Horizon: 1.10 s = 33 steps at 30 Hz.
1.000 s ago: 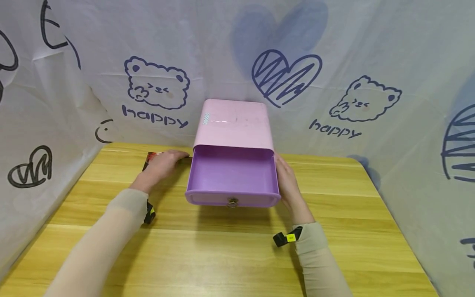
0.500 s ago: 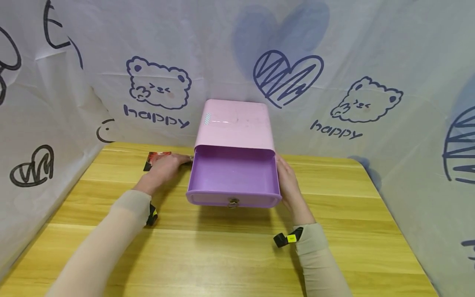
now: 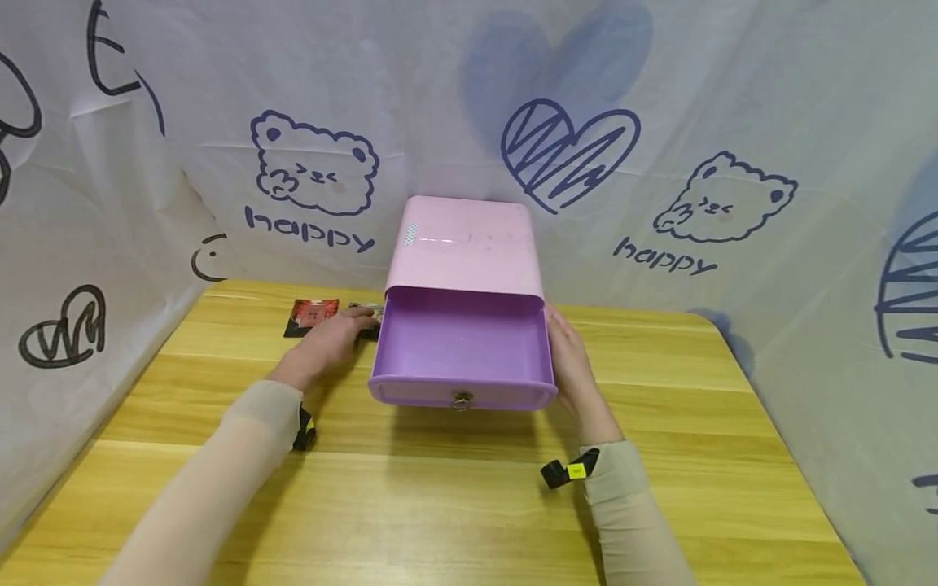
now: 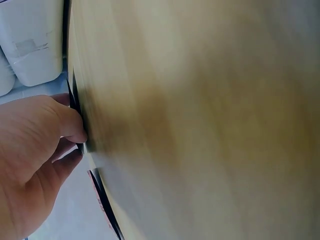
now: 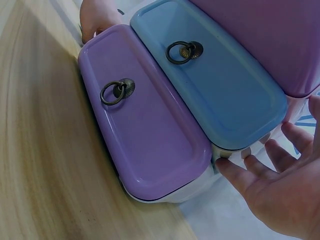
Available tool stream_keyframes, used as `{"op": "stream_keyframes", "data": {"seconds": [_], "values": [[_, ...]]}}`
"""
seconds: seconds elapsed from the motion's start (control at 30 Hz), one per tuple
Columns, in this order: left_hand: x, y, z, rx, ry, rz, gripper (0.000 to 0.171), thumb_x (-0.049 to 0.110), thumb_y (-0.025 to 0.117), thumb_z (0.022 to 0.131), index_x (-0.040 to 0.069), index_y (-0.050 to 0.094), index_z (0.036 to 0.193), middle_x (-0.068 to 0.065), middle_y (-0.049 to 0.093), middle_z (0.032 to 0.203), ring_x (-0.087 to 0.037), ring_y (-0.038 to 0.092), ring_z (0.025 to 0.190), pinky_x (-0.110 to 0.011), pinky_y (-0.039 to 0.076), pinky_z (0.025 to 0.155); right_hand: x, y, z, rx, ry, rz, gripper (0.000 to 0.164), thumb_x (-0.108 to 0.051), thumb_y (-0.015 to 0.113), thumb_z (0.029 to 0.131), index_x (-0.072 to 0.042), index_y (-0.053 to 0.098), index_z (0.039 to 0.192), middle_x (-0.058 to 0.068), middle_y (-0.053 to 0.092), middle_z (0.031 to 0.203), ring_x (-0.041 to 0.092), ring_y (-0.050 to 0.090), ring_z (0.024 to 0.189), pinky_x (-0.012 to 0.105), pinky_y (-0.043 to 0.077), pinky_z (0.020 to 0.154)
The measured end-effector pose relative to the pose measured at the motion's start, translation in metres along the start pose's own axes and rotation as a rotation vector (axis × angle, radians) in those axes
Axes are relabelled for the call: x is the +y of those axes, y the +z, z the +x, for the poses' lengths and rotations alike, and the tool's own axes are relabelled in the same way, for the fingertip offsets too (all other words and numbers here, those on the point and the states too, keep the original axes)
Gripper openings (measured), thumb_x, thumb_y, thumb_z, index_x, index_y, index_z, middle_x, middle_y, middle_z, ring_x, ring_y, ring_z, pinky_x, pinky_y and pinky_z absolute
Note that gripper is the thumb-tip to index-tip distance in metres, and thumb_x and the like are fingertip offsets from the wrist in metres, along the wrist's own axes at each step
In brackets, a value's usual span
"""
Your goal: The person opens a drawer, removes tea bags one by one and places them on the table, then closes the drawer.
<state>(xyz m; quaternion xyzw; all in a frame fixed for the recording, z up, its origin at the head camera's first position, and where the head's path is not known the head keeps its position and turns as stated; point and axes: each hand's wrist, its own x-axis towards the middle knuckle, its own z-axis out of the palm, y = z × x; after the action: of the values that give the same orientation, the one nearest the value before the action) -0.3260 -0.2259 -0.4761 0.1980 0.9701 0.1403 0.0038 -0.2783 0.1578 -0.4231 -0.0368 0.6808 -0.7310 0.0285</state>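
A pink drawer box (image 3: pixel 469 244) stands at the back of the table, its top purple drawer (image 3: pixel 462 338) pulled out with nothing inside. My left hand (image 3: pixel 326 346) is at the table left of the box. Its thumb and fingers pinch the edge of a thin, flat, dark packet (image 4: pixel 74 97), partly hidden behind the hand in the head view. My right hand (image 3: pixel 575 370) rests against the box's right side with fingers extended; the right wrist view has these fingertips (image 5: pixel 227 165) beside the blue middle drawer (image 5: pixel 215 80).
A red and black flat packet (image 3: pixel 311 316) lies on the table left of my left hand. Below the blue drawer is a closed purple drawer (image 5: pixel 145 115) with a ring pull. A white printed cloth (image 3: pixel 454 98) hangs behind the wooden table (image 3: pixel 440 505).
My left hand has drawn slightly back and right, uncovering the red and black packet and the dark packet's far edge. The right hand and the drawer box stay in place.
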Motion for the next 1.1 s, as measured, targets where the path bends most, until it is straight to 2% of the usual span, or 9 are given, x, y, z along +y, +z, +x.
{"op": "stream_keyframes", "data": {"seconds": [0.47, 0.67, 0.9, 1.1], "values": [[0.0013, 0.0000, -0.0009, -0.022, -0.053, 0.033, 0.044, 0.003, 0.050, 0.104, 0.001, 0.055, 0.147, -0.025, 0.037, 0.161, -0.045, 0.036, 0.148, -0.059, 0.035, 0.117, 0.0038, -0.0012, 0.0018, 0.003, 0.007, -0.006, 0.057, -0.043, 0.041, 0.111, -0.019, 0.038, 0.162, 0.004, 0.035, 0.167, 0.027, 0.042, 0.147, 0.047, 0.037, 0.119], [-0.0005, -0.0006, -0.0026, -0.016, -0.053, 0.049, 0.048, -0.001, 0.049, 0.101, 0.001, 0.053, 0.148, -0.026, 0.037, 0.161, -0.047, 0.036, 0.147, -0.060, 0.034, 0.118, 0.0033, -0.0012, 0.0019, 0.006, 0.008, -0.010, 0.056, -0.043, 0.041, 0.111, -0.020, 0.038, 0.162, 0.003, 0.035, 0.167, 0.025, 0.041, 0.148, 0.045, 0.037, 0.119], [-0.0021, -0.0023, -0.0035, -0.015, -0.055, 0.040, 0.046, 0.003, 0.049, 0.103, 0.001, 0.054, 0.148, -0.026, 0.036, 0.162, -0.047, 0.036, 0.147, -0.060, 0.033, 0.119, 0.0020, -0.0018, 0.0013, 0.020, 0.032, -0.007, 0.057, -0.045, 0.041, 0.111, -0.021, 0.037, 0.162, 0.004, 0.038, 0.166, 0.030, 0.051, 0.137, 0.045, 0.045, 0.110], [-0.0016, -0.0031, -0.0045, -0.008, -0.036, 0.062, 0.047, 0.002, 0.048, 0.101, -0.001, 0.054, 0.148, -0.027, 0.037, 0.161, -0.047, 0.036, 0.147, -0.059, 0.033, 0.119, 0.0029, -0.0025, 0.0018, 0.019, 0.027, -0.016, 0.056, -0.044, 0.041, 0.111, -0.021, 0.037, 0.163, 0.004, 0.035, 0.167, 0.029, 0.047, 0.142, 0.046, 0.042, 0.114]]}}
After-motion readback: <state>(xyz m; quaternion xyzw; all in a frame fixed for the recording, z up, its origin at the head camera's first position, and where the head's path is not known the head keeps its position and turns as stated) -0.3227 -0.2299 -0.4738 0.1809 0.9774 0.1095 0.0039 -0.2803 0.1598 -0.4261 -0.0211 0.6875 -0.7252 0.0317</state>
